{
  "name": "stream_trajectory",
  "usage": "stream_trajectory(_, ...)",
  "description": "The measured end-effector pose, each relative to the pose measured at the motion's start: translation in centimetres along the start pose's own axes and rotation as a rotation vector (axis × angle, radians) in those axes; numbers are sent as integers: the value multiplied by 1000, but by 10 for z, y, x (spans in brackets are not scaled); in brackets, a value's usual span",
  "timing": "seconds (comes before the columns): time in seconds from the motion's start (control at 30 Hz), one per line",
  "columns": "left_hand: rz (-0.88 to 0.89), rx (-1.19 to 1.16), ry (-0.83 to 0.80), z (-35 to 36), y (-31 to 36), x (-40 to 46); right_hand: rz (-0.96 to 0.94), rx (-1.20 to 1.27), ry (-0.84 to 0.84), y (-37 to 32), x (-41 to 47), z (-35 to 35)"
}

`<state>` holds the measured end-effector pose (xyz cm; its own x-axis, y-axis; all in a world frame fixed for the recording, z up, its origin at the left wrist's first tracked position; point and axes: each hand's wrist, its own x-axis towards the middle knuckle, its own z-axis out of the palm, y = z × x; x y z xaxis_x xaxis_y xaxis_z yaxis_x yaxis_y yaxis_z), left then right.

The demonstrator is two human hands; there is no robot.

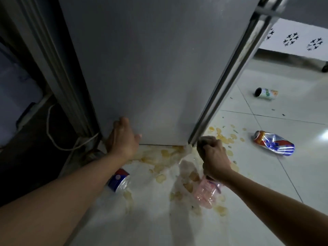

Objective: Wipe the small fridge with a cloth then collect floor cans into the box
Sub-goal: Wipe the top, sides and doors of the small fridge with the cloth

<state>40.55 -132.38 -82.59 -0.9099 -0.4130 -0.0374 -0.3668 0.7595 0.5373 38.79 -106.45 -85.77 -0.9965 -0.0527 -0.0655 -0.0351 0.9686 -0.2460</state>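
The small grey fridge [156,68] fills the upper middle, seen from its side. My left hand [122,137] holds its lower rear corner, thumb flat on the side panel and fingers round the edge. At the fridge's lower front corner, by the door seal, my right hand [213,155] is a fist gripping a dark wad of cloth [204,140]. A crushed red, blue and silver can [273,145] lies on the floor to the right. Farther back lies a white and green can [266,93]. No box is in view.
Yellowish spill stains [165,164] spread over the white tiles below the fridge. A clear bottle with a blue label [119,180] lies under my left forearm, a crumpled pink bottle [207,192] under my right wrist. A white cord [53,135] hangs at the left.
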Motion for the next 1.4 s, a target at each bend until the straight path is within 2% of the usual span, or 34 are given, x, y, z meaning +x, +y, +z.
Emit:
stream_trajectory(0.13,352,132,7,5,43,-15,402,589,71,25,1,-3)
stream_trajectory(0.23,539,257,-7,12,71,-20,444,920,133,30,19,1)
stream_trajectory(0.3,628,334,15,18,84,-19,440,1036,134,28,34,8)
stream_trajectory(0.4,791,425,58,25,98,-14,475,982,101,24,54,25)
stream_trajectory(0.53,1051,525,163,31,109,-4,458,934,-29,24,67,52)
stream_trajectory(0.77,1304,680,265,40,116,17,284,598,48,23,84,74)
stream_trajectory(0.87,1333,776,351,37,117,29,309,522,40,21,89,79)
stream_trajectory(1.03,1392,925,398,34,108,44,346,591,75,19,88,80)
stream_trajectory(1.17,1345,1088,406,31,105,44,304,616,147,19,86,69)
stream_trajectory(1.4,1348,1136,360,28,106,40,211,710,354,10,78,34)
